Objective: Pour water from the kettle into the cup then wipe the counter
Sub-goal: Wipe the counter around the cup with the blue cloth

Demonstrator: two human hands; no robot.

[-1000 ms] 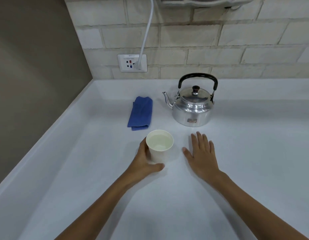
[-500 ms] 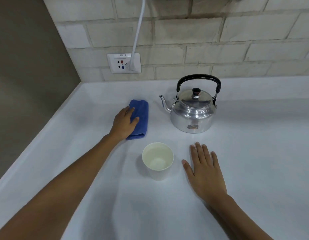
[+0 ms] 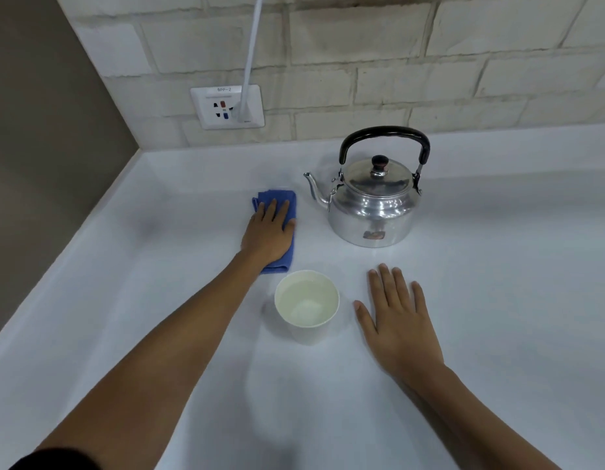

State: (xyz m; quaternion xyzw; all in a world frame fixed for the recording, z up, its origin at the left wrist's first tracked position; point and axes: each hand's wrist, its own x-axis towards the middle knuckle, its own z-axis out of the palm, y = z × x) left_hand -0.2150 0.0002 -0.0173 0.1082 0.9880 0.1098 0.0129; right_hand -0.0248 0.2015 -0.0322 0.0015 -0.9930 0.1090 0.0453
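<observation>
Our left hand (image 3: 268,232) lies flat on a folded blue cloth (image 3: 283,212) on a white counter (image 3: 497,300).

The fingers are spread and pressed down on the cloth rather than pinching it, left of the frame's centre. Just below the cloth, a white paper cup (image 3: 306,305) stands upright with clear water inside. To its right, our right hand (image 3: 401,320) rests palm down on the counter, fingers open, holding nothing. Right of the cloth, above the cup, a shiny metal kettle (image 3: 374,205) sits upright, spout pointing left, black handle raised. In the upper left, a wall socket (image 3: 227,107) holds a white cable (image 3: 251,49).
</observation>
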